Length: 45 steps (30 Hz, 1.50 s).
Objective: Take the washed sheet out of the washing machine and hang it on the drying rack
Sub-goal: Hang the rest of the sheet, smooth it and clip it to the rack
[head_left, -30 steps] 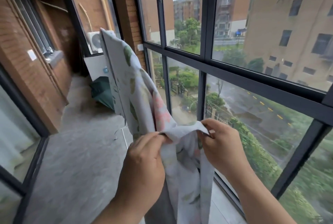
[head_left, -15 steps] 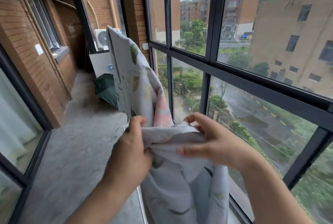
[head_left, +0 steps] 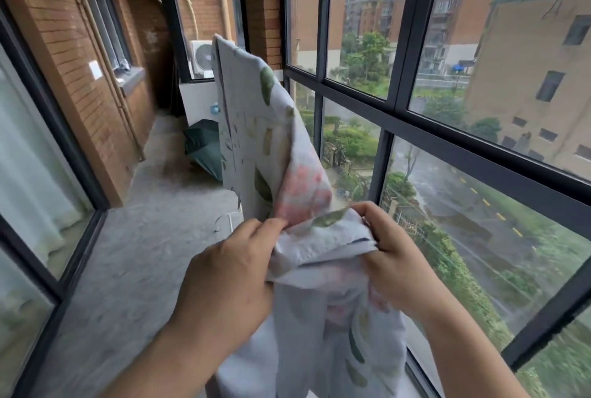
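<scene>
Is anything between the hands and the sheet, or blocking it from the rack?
Nothing visible. The left hand and right hand both grip the sheet directly; its far part already hangs draped high, hiding whatever bears it.

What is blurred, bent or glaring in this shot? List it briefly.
Head view: flat overcast daylight, no hard shadows or glare; the wide lens bows the dark window frame and leans the brick wall; motion smear softens the concrete floor and that wall, while the floral sheet and the left hand and right hand gripping it are fairly sharp.
</scene>
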Tool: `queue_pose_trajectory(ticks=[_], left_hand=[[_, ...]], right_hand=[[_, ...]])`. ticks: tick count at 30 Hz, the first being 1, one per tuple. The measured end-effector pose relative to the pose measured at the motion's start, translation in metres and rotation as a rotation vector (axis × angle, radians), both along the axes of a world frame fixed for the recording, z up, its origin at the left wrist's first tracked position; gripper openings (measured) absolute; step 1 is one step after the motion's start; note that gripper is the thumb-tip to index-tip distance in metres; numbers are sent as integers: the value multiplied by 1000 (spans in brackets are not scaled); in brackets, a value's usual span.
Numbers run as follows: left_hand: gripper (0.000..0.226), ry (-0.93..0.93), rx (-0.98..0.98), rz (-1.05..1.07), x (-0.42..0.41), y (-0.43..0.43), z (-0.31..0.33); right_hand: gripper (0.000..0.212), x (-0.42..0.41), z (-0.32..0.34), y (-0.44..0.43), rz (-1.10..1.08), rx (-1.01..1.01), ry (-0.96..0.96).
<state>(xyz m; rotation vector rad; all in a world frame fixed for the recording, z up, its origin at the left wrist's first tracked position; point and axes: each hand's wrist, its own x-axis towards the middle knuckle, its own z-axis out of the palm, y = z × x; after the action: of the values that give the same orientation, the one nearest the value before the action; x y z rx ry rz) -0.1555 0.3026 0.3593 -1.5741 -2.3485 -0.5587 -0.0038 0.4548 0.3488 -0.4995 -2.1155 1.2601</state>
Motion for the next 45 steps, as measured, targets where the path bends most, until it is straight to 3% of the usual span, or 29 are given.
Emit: queue_pose_trajectory(ticks=[2,4,5,7,10,14,17,20,23,26,28,32,35,38,41,45], left_hand=[[58,-77,176,-52,-11,0,-6],[59,-173,303,-150,-14,1,-6],[58,-221,348,-176,-10,2,-3],[45,-246,403,-199,-3,0,4],[30,-227,471,-181,2,-2,13],[34,-272,383,-177,5,0,9],[38,-374,295,-115,8,2,2],[46,-239,229,-30,6,1,4],[45,-147,311,35,-1,-4,8],[41,-146,413,-49,-6,-5,12],[47,-240,420,-130,-8,-5,17],[45,-248,378,-234,-14,-3,23],[41,-210,329,-183,-18,3,26],[37,-136,297,-113,-17,7,34],[51,-122,211,-77,-17,8,41],[34,-291,290,-237,-27,10,54]], right_hand=[[43,3,1,-2,177,-71,-92],[53,1,1,-6,180,126,-251],[46,-1,1,-9,114,226,-263],[28,-9,2,-10,1,347,-167],[34,-12,2,-7,-61,377,-24],[54,-11,6,-10,-125,320,61],[43,-13,9,-17,-36,254,160],[37,-11,14,-18,83,240,145],[40,-13,13,-14,-30,491,-50],[38,-22,9,-13,-117,622,-14],[45,-23,7,-10,-122,602,52],[48,-25,11,0,-13,508,124],[47,-31,17,3,-21,391,135],[49,-39,21,8,-83,328,269],[56,-44,26,16,-129,327,328],[55,-52,36,17,-69,346,330]])
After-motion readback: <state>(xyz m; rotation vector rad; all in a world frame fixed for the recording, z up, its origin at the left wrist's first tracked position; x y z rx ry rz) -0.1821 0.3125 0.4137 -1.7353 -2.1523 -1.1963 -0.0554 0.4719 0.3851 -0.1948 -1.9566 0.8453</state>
